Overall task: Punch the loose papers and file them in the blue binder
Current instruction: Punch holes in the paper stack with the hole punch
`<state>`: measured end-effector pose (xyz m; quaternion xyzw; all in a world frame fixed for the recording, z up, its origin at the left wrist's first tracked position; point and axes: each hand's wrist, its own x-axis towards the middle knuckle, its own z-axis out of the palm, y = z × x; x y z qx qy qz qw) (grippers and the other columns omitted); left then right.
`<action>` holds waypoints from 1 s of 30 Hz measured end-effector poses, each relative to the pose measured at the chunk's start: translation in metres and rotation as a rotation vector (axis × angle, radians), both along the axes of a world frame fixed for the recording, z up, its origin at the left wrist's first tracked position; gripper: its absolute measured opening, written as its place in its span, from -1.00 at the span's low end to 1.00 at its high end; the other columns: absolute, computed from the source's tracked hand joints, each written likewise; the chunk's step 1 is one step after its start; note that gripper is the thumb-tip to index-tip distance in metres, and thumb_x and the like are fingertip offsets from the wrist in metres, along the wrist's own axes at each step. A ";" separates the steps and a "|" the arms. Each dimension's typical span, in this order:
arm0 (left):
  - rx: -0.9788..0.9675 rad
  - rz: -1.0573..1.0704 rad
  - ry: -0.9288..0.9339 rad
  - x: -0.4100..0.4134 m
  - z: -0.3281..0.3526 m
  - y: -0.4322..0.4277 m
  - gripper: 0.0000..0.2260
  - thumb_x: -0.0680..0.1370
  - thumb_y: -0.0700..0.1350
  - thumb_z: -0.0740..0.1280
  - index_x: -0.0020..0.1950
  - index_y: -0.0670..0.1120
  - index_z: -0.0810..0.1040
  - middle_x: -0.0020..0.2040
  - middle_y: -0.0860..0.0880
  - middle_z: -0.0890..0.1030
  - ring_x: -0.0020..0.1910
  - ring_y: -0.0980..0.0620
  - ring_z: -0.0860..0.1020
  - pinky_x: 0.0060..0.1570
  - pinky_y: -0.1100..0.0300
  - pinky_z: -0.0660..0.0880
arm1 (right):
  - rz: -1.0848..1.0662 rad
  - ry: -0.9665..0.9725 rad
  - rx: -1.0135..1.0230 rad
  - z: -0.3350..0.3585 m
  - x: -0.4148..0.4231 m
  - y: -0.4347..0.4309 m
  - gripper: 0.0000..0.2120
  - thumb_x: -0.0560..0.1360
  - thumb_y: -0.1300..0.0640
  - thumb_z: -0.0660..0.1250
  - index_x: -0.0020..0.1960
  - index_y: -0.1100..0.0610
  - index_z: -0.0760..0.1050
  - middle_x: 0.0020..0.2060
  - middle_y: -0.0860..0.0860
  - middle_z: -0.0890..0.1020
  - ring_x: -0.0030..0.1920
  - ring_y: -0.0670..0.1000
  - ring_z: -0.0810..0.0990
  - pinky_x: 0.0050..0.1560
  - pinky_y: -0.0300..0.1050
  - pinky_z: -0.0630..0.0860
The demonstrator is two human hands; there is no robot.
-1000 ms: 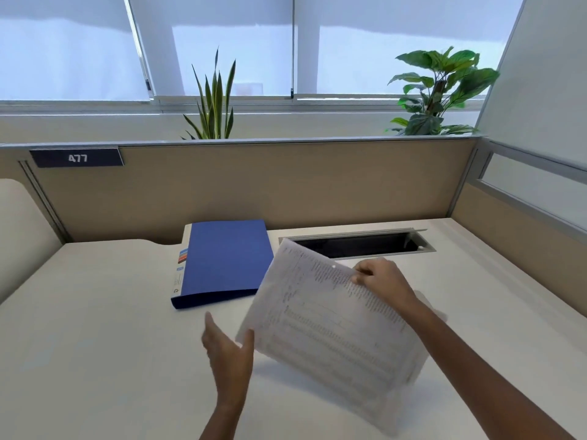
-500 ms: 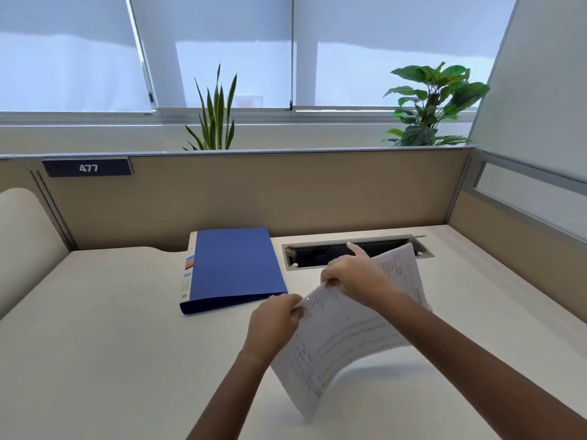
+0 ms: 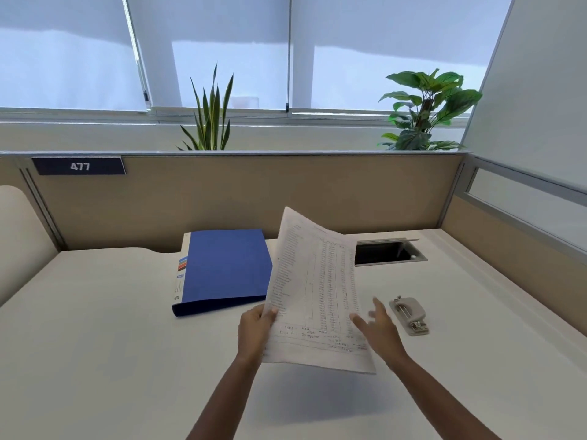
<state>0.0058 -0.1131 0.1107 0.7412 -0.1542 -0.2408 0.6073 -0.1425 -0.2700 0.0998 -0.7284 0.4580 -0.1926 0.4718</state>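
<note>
Just right of the blue binder (image 3: 225,268), the papers (image 3: 314,290) are up off the desk (image 3: 95,328). They stand tilted, and their left edge crosses the binder's right edge from this angle. The left grip (image 3: 254,331) pinches them at the lower left edge, thumb on the printed face, fingers behind. Columns of figures face us, with a few handwritten lines near the bottom.

The right grip (image 3: 379,328) is open, fingers spread and blurred, at the sheets' lower right edge; whether it touches the paper I cannot tell. Further right of the binder, just past that hand, the grey hole punch (image 3: 409,314) lies on the desk with nothing touching it.

The binder itself lies flat and closed, its labelled spine on the left. Behind and to its right, a cable slot (image 3: 387,252) is sunk into the desk. Straight behind the binder rises a tan partition (image 3: 222,192), which carries a dark plate (image 3: 79,166) reading 477 up to the left.
</note>
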 end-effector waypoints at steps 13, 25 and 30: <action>0.064 -0.085 0.356 -0.037 -0.050 -0.051 -0.90 0.57 -0.25 0.23 -0.04 -0.24 0.53 0.08 -0.26 0.62 -0.04 -0.20 0.61 0.02 0.00 0.57 | -0.222 0.010 0.206 -0.049 -0.050 -0.040 -0.77 0.47 0.36 0.33 0.12 0.34 0.55 0.08 0.23 0.64 0.01 0.19 0.61 0.12 0.04 0.54; 0.273 -0.188 0.338 -0.048 -0.084 -0.073 -0.87 0.48 -0.42 0.23 -0.05 -0.29 0.53 0.06 -0.29 0.63 0.02 -0.25 0.63 0.01 -0.11 0.59 | -0.200 0.289 0.049 -0.066 -0.065 -0.065 -0.77 0.48 0.26 0.32 0.14 0.26 0.55 0.10 0.18 0.64 0.09 0.18 0.59 -0.07 -0.17 0.35; 0.340 -0.184 0.225 -0.048 -0.082 -0.067 -0.80 0.47 -0.36 0.24 -0.24 -0.09 0.32 -0.30 -0.10 0.56 -0.49 0.00 0.50 -0.58 0.26 0.41 | -0.193 0.358 0.003 -0.069 -0.066 -0.070 -0.77 0.49 0.25 0.30 0.14 0.26 0.53 0.12 0.20 0.62 0.13 0.20 0.56 0.01 -0.10 0.41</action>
